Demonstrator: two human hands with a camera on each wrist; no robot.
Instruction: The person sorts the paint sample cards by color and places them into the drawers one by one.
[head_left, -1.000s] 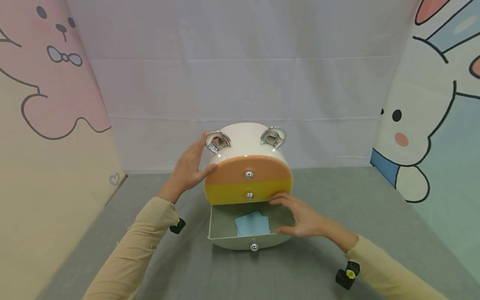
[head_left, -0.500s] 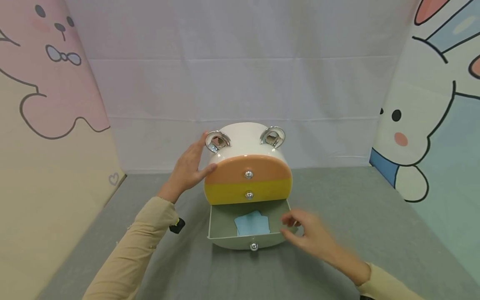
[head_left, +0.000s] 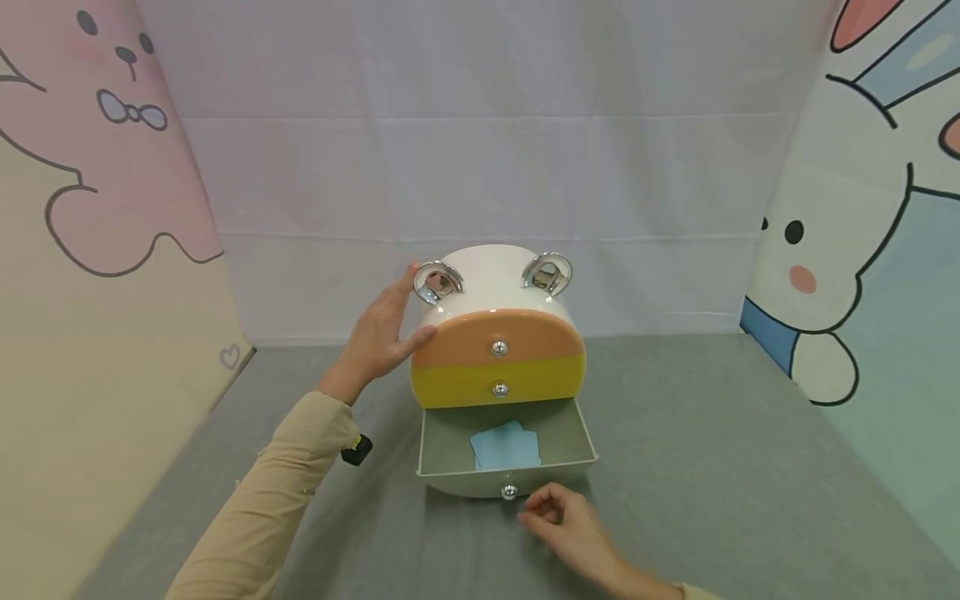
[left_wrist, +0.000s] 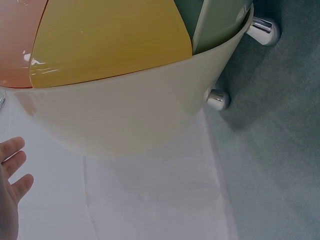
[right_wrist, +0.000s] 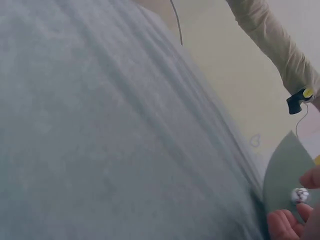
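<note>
A small rounded cabinet [head_left: 495, 279] has a white shell and two chrome ears. Its orange drawer [head_left: 457, 337] and yellow drawer [head_left: 457, 387] are closed, each with a silver knob. The green bottom drawer [head_left: 465, 483] is pulled out, and light blue paper-like pieces [head_left: 506, 447] lie in it. My left hand [head_left: 378, 337] is at the cabinet's left side, fingers extended, thumb by the front edge. Just right of the bottom drawer's knob [head_left: 509, 492], my right hand [head_left: 573, 533] has loosely bent fingers. In the right wrist view that knob [right_wrist: 300, 195] shows between thumb and fingers, apparently not gripped.
The cabinet stands on a grey cloth-covered table [head_left: 712, 433] on short chrome feet [left_wrist: 218, 100]. Behind it hangs a pale curtain [head_left: 480, 150]. Cartoon-printed panels flank the table, with a bear [head_left: 112, 167] at left and a rabbit [head_left: 840, 250] at right.
My right hand has left the open drawer's right side, moving down and left to the front near its knob. The left hand, cabinet and blue pieces have stayed in place.
</note>
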